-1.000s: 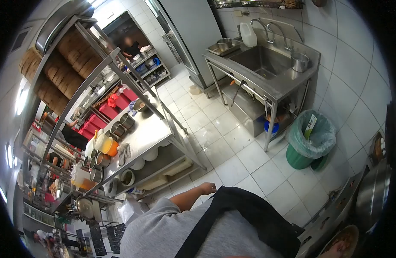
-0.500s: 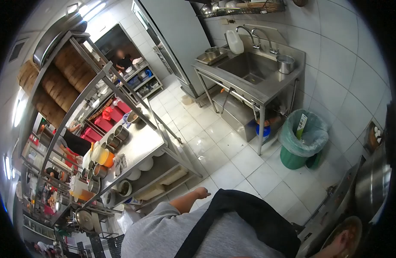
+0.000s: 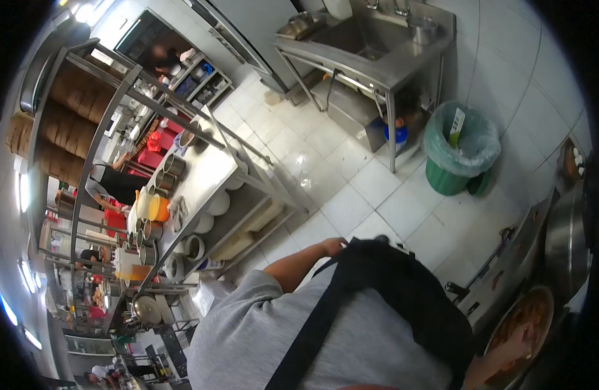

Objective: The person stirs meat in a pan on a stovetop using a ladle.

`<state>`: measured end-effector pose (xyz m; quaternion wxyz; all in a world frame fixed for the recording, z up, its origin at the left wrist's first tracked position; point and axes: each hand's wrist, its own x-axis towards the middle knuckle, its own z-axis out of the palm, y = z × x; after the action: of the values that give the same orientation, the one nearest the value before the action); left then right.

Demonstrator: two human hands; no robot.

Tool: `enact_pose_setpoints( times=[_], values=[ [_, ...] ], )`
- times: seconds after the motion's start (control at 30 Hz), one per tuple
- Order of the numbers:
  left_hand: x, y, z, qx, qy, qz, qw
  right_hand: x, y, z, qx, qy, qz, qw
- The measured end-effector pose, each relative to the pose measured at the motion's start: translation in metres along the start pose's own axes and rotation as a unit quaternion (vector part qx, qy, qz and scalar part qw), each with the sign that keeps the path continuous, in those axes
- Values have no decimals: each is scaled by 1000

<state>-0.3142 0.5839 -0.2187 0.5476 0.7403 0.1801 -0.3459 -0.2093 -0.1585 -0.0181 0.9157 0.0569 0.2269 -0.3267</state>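
My left hand (image 3: pixel 334 246) is beside the upper edge of the black apron (image 3: pixel 403 292). Its fingers look curled in, and anything they hold is hidden. At the lower right, my right hand (image 3: pixel 523 341) is over a wide round pan (image 3: pixel 550 300) of reddish-brown food (image 3: pixel 533 305). Those fingers look closed but are dim and blurred, so I cannot make out what they hold. A large metal pot (image 3: pixel 568 227) stands beside the pan.
A green bin (image 3: pixel 445 177) with a plastic liner is on the tiled floor, near a steel sink (image 3: pixel 358 39). To the left, a metal worktable (image 3: pixel 211 166) carries pots and an orange container (image 3: pixel 159 209). Another person (image 3: pixel 114 185) works beyond it.
The view has tilted down and right, so the sink sits higher and more of the pan shows. My left hand has come in against the apron. My right hand stays over the pan.
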Motion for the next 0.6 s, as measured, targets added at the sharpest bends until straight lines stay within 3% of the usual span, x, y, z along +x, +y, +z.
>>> enact_pose_setpoints(
  times=[0.07, 0.2, 0.27, 0.33, 0.53, 0.6],
  values=[
    [19, 14, -13, 279, 70, 14, 958, -3, -6, -3, -1, -5, -18, 1000],
    [-1, 81, -36, 345, 107, -35, 932, -9, -2, 2, -28, -11, -48, 998],
    [-14, 113, -44, 301, 131, -70, 942, -11, 10, 7, -51, -12, -62, 997],
    [7, 77, -60, 350, 136, 67, 924, -11, 23, 11, -67, -13, -73, 995],
    [37, 53, -106, 272, 66, -76, 957, -15, 56, 16, -102, -12, -102, 989],
    [48, 44, -120, 275, 77, -68, 956, -19, 68, 15, -117, -13, -114, 986]
  ],
)
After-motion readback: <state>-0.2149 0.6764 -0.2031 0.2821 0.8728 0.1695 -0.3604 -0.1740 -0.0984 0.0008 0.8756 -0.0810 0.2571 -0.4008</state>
